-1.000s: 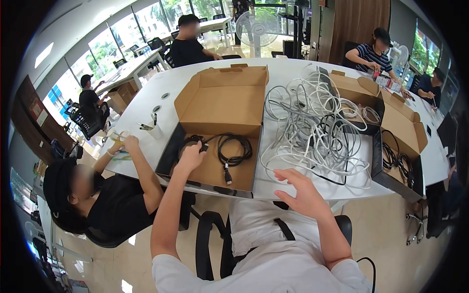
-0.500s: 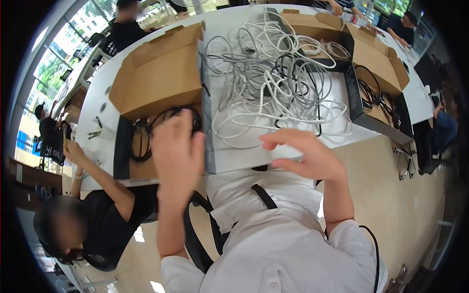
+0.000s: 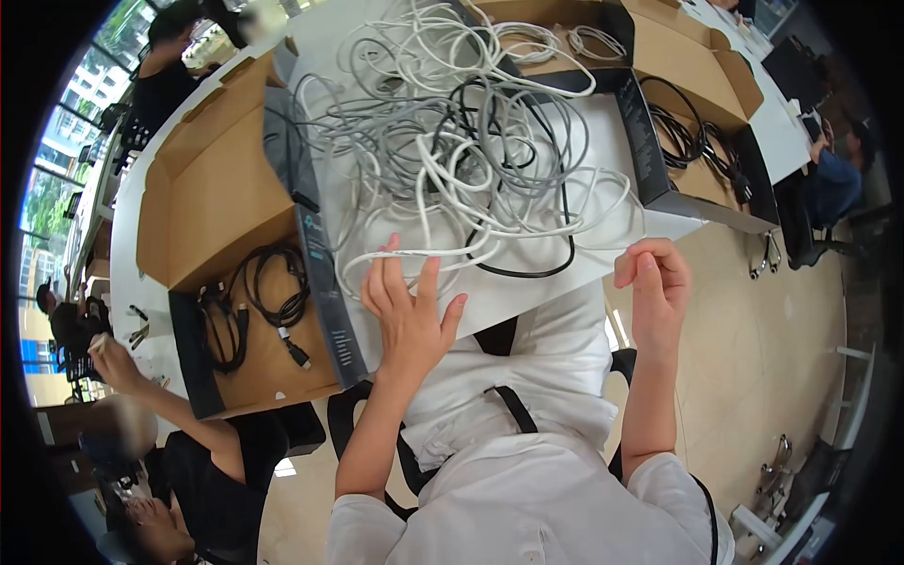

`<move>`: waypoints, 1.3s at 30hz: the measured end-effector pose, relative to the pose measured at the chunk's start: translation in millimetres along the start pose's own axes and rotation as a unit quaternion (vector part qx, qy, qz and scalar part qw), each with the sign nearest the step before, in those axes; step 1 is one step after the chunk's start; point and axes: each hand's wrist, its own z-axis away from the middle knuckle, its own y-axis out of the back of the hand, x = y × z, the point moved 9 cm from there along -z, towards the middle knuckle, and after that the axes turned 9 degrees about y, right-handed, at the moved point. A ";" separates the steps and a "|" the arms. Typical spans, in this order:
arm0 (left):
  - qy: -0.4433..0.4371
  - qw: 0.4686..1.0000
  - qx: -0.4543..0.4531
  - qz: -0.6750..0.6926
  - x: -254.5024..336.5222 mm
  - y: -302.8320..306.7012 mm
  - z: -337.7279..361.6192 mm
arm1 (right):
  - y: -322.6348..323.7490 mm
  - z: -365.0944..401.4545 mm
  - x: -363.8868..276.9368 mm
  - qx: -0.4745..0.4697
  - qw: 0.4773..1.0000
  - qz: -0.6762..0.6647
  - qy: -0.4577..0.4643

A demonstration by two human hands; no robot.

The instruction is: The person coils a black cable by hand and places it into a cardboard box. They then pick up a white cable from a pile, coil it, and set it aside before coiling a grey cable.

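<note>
A tangled pile of white and grey cables (image 3: pixel 452 141) lies on the white table (image 3: pixel 527 292) in front of me. My left hand (image 3: pixel 407 311) lies flat at the pile's near edge, fingers spread, fingertips touching a white cable loop (image 3: pixel 443 252). My right hand (image 3: pixel 654 282) hovers off the table's near right edge with thumb and fingers pinched together. I see nothing between them. A black cable (image 3: pixel 527 271) runs along the pile's front between my hands.
An open cardboard box (image 3: pixel 202 202) at my left holds coiled black cables (image 3: pixel 268 297). A second open box (image 3: pixel 697 56) at the right holds more black cables. One person in black (image 3: pixel 202 461) sits at my left; another person (image 3: pixel 833 179) sits far right.
The camera has tipped down and nearer the table. My left hand left the box on the left and came to the pile's edge. My right hand swung right and closed its fingers.
</note>
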 end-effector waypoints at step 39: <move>0.037 0.996 -0.026 -0.078 9.5 -44.8 -12.0 | 63.5 193.7 504.6 -0.185 0.719 0.514 -0.429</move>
